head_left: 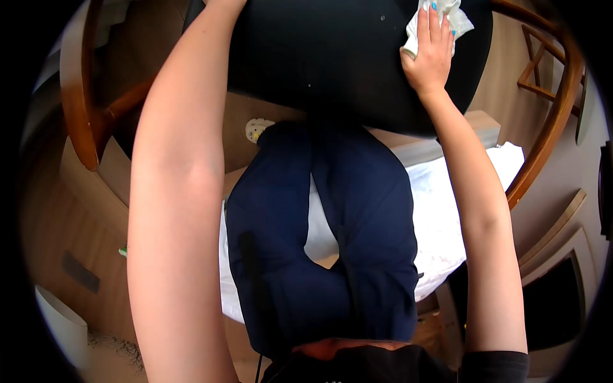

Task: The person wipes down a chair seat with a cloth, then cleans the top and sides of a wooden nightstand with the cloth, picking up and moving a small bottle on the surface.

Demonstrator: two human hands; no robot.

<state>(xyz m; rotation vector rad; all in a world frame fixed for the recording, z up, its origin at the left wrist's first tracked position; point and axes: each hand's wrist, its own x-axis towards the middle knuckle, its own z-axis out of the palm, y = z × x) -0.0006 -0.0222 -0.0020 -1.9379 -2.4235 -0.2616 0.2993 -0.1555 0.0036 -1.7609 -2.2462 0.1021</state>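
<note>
My right hand (431, 64) holds a crumpled white tissue (456, 19) against a black, smooth chair seat (319, 54). Its fingers lie stretched over the tissue, with bright blue polish on the nails. Some tissue bunches out past the fingertips and beside the thumb. My left arm reaches up along the left side of the seat. Beyond the wrist, the left hand is cut off by the top edge of the view, so its fingers and anything in them are hidden. A few small pale specks dot the seat.
Curved brown wooden armrests (554, 121) flank the black seat. Below it are my legs in dark blue trousers (364, 185), over a white cloth (437, 217). A white patterned shoe (258, 129) shows on the wood floor. A wooden frame (539, 70) stands at right.
</note>
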